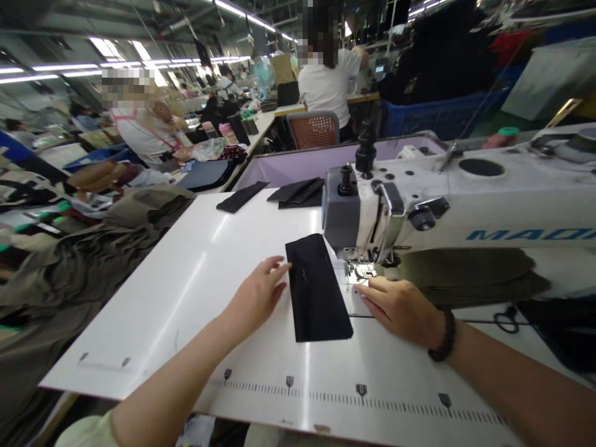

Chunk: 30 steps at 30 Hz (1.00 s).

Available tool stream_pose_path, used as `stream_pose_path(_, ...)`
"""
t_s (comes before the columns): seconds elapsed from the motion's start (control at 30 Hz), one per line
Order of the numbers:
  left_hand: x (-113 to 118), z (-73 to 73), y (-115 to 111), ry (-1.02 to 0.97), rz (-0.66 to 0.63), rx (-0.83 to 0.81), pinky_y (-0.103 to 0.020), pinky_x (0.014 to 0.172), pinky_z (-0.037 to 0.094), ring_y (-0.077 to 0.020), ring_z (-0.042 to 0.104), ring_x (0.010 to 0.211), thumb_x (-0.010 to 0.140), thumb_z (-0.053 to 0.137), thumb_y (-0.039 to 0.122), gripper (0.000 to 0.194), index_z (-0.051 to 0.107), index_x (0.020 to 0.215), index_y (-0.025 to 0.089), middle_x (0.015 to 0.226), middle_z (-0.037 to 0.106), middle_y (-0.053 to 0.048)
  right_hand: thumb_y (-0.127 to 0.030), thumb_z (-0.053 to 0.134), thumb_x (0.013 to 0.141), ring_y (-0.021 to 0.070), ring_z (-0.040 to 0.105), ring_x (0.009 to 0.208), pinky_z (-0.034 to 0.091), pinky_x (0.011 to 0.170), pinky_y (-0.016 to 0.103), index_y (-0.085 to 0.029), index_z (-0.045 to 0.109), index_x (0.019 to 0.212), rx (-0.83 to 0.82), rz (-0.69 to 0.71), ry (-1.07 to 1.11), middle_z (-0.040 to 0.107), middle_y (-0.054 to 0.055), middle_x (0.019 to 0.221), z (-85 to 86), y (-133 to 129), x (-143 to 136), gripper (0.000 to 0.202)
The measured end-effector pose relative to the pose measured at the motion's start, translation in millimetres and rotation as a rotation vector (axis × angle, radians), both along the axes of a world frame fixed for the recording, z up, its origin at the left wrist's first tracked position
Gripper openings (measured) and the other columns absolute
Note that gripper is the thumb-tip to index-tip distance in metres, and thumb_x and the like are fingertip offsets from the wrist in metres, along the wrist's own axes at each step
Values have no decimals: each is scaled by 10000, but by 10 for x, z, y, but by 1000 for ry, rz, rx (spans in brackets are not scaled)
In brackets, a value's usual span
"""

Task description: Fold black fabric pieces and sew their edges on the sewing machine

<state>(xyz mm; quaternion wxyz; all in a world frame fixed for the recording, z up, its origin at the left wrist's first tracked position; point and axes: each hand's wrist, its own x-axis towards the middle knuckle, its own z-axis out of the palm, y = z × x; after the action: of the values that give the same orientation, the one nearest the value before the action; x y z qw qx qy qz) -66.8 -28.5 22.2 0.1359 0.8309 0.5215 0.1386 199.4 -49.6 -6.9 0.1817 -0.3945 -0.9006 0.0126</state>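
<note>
A dark rectangular fabric piece [317, 298] lies flat on the white sewing table [167, 310], just left of the needle area. At its left edge is my left hand [261, 285], fingers apart, with the fingertips touching or nearly touching the cloth. My right hand [395, 307] rests palm down beside the lit needle plate [361, 273], fingers stretched out toward it and nothing in them. Above the plate stands the head of the sewing machine [344, 205], its arm reaching off to the right.
More dark fabric pieces [298, 191] lie at the table's far edge. Olive cloth [470, 273] is stacked under the machine arm, near scissors [506, 320]. Heaped olive fabric [93, 261] borders the table's left side. A co-worker [326, 84] is ahead by a chair [315, 130].
</note>
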Motion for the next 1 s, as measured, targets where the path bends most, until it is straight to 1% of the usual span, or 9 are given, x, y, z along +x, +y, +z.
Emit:
stream_pose_path(0.07,163,-43,-76,134,-273,37,-366,860,459,-220,508,1028,817,448,137,293,540,1094,158,1172,493,-96,-182,389,849,126,504,611,352,576,245,-154,603,929,-10,52,7,571,31,684,10,-5,-5,230)
stream_pose_path(0.1,259,-59,-101,183,-376,72,-355,870,453,-217,506,1024,826,459,152,278,543,1090,146,1159,506,-98,-190,396,848,129,496,603,349,571,252,-159,606,927,-11,81,6,562,25,668,13,-8,-7,226)
stream_pose_path(0.13,354,-74,-115,219,-446,109,-354,878,446,-222,502,1022,829,472,166,273,541,1090,127,1140,519,-105,-199,402,846,131,488,596,347,568,258,-163,609,923,-7,111,2,553,20,655,13,-11,-8,224)
stream_pose_path(0.2,520,-101,-98,251,-518,160,-346,884,436,-230,489,1027,835,481,193,283,530,1095,94,1118,529,-118,-215,406,848,134,479,590,344,562,265,-163,618,899,16,156,2,546,18,641,5,-16,-4,224)
stream_pose_path(0.3,669,-124,9,246,-544,175,-324,859,443,-221,493,1000,847,467,215,259,540,1059,84,1062,546,-109,-226,409,852,136,489,597,353,565,268,-147,622,878,43,163,10,554,24,647,-15,-17,10,229)
stream_pose_path(0.43,738,-120,156,227,-542,181,-320,834,447,-212,503,941,851,458,226,208,568,965,91,977,557,-91,-205,422,843,132,512,614,375,571,253,-140,620,904,34,82,20,572,30,670,-7,-8,2,217)
stream_pose_path(0.63,740,-131,223,169,-532,175,-314,853,431,-212,488,952,846,459,207,175,572,922,96,953,551,-88,-190,405,845,126,523,600,394,528,231,-124,619,929,31,23,19,584,41,669,26,-5,-39,240)
stream_pose_path(0.8,704,-167,252,137,-546,179,-309,821,446,-208,493,949,853,447,216,176,572,911,107,969,551,-91,-211,384,863,128,540,639,429,586,235,-124,616,961,33,27,-7,591,53,687,-9,0,-39,267)
stream_pose_path(1.0,705,-181,272,134,-557,181,-315,825,439,-202,501,958,855,440,201,168,572,903,108,986,553,-100,-218,382,862,138,547,656,443,605,249,-111,608,987,19,32,-27,596,60,703,-16,6,-34,279)
